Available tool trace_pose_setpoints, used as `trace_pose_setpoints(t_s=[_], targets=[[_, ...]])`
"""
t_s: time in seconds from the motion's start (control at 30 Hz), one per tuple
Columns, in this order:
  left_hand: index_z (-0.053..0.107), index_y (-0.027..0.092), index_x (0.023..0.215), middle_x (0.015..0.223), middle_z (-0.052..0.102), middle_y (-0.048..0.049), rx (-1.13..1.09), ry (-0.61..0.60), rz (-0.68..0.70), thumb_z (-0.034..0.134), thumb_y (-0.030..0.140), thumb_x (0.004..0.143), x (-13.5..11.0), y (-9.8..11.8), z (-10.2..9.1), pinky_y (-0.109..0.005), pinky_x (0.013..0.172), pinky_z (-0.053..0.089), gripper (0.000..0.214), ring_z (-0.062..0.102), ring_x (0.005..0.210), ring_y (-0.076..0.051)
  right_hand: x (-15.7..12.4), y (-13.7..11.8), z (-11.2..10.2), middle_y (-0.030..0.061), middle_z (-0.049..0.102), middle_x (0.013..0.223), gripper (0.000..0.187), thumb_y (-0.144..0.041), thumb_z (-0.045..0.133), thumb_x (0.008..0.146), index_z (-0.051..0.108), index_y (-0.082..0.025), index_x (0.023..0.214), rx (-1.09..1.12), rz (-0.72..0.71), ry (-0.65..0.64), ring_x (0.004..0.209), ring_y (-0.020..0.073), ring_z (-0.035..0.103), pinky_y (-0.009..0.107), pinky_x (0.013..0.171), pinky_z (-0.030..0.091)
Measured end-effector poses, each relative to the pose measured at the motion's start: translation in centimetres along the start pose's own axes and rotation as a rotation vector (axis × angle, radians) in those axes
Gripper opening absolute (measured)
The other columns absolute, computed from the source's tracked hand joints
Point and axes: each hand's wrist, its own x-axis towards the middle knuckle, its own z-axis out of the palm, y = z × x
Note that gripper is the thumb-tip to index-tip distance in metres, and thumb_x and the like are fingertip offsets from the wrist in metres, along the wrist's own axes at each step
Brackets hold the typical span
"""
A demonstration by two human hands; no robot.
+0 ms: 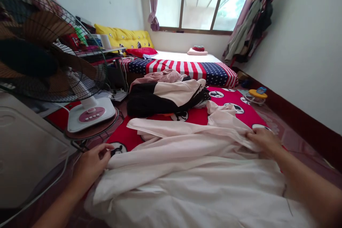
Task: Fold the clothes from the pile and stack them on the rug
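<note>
A large pale pink cloth [187, 164] lies spread over a red mat [235, 103] with black-and-white cartoon prints. My left hand [92, 164] rests at the cloth's left edge, fingers curled in a pinch at that edge. My right hand [263, 140] grips a fold of the same cloth at its right side, fingers closed on the fabric. Beyond the cloth sits a heap of clothes [165, 94], black and beige with a pink piece on top.
A standing fan [48, 46] with a white and pink base [91, 114] is close on the left. A stars-and-stripes mattress [187, 67], yellow pillows [125, 37], folded laundry [197, 50], hanging clothes [248, 32] and a small yellow toy [257, 94] lie farther off.
</note>
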Motion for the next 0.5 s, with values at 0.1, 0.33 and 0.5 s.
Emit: trace_pose_setpoints(t_s=[0.1, 0.33, 0.5], targets=[[0.069, 0.023, 0.094, 0.087, 0.071, -0.0045, 0.017, -0.026, 0.133, 0.049, 0.040, 0.079, 0.8, 1.9, 0.0, -0.027, 0.068, 0.047, 0.030, 0.065, 0.074, -0.021, -0.2, 0.1, -0.5, 0.0208, 0.067, 0.094, 0.020, -0.033, 0.061, 0.072, 0.067, -0.018, 0.085, 0.008, -0.022, 0.036, 0.088, 0.0397, 0.063, 0.048, 0.070, 0.047], [0.058, 0.029, 0.128, 0.136, 0.054, -0.0087, -0.171, -0.293, 0.578, 0.066, 0.051, 0.074, -2.8, 11.4, -0.3, -0.042, 0.107, 0.038, 0.058, 0.048, 0.127, -0.030, -10.8, -7.3, -3.1, 0.0130, 0.039, 0.148, 0.087, -0.047, 0.074, 0.067, 0.036, -0.026, 0.143, 0.350, -0.623, -0.401, 0.133, 0.0323, 0.040, 0.046, 0.106, 0.037], [0.035, 0.048, 0.142, 0.156, 0.027, -0.0077, -0.044, -0.744, 0.931, 0.072, 0.035, 0.074, -9.6, 15.3, 5.2, -0.060, 0.108, 0.029, 0.079, 0.031, 0.138, -0.039, -18.0, -9.9, -0.1, 0.0136, 0.029, 0.154, 0.067, -0.029, 0.079, 0.061, 0.059, -0.024, 0.125, 0.114, -1.041, -0.535, 0.141, 0.0364, 0.025, 0.056, 0.113, 0.020]])
